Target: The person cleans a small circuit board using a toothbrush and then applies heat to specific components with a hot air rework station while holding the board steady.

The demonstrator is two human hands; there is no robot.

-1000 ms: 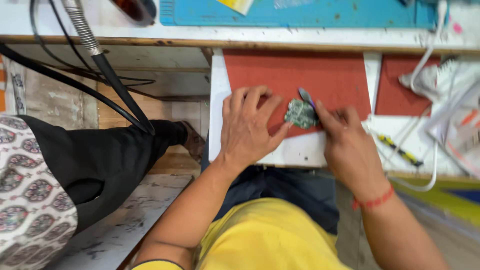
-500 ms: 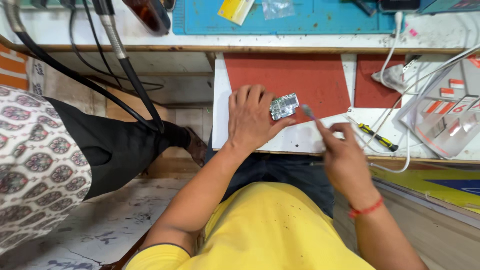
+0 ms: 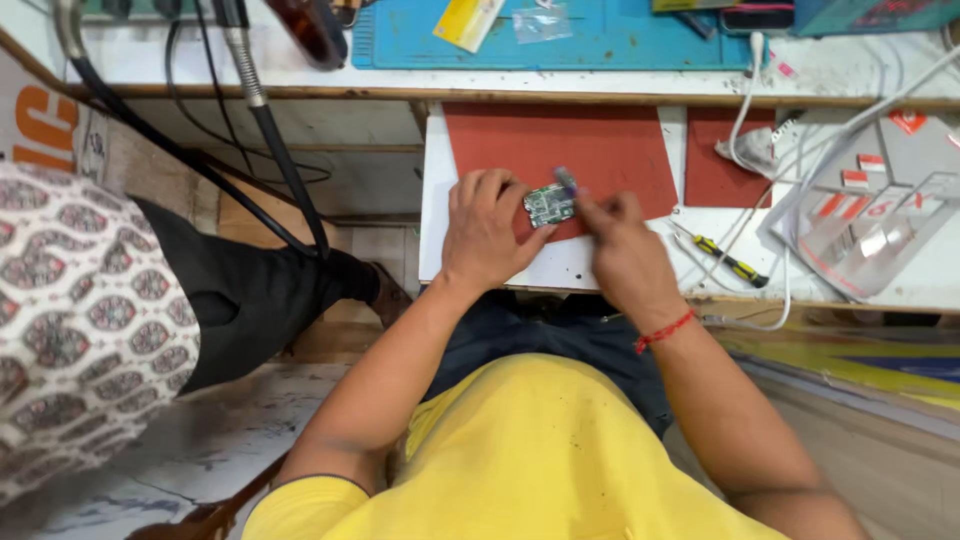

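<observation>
Pinning a small green circuit board point(image 3: 549, 205) against the red mat point(image 3: 590, 150) is the left hand point(image 3: 487, 235), fingers curled over the board's left edge, grasping it; board lies near the mat's lower edge, about the middle of the pull-out white work surface point(image 3: 432, 200); right hand point(image 3: 622, 255) clenched around a thin tool point(image 3: 566, 181), blurred, its grey tip just above the board's right corner; cannot tell whether the tip touches the board; red thread band point(image 3: 663, 331) on the right wrist; a second, smaller red mat point(image 3: 715, 160) lies to the right of the first; a screwdriver with yellow-and-black handle point(image 3: 733, 262) lies on the white surface right of the right hand, apart from it; white cables point(image 3: 755, 120) run over that side; clear plastic packaging with red marks point(image 3: 865, 215) at far right; blue cutting mat point(image 3: 620, 40) on the upper bench, with a yellow card point(image 3: 468, 22) and a small clear bag point(image 3: 541, 22) on it; black cables point(image 3: 280, 160) hang down at left; another person in patterned cloth point(image 3: 70, 330) and black point(image 3: 250, 290) stands at left, well apart from the hands; wearer has a yellow shirt point(image 3: 540, 460).
</observation>
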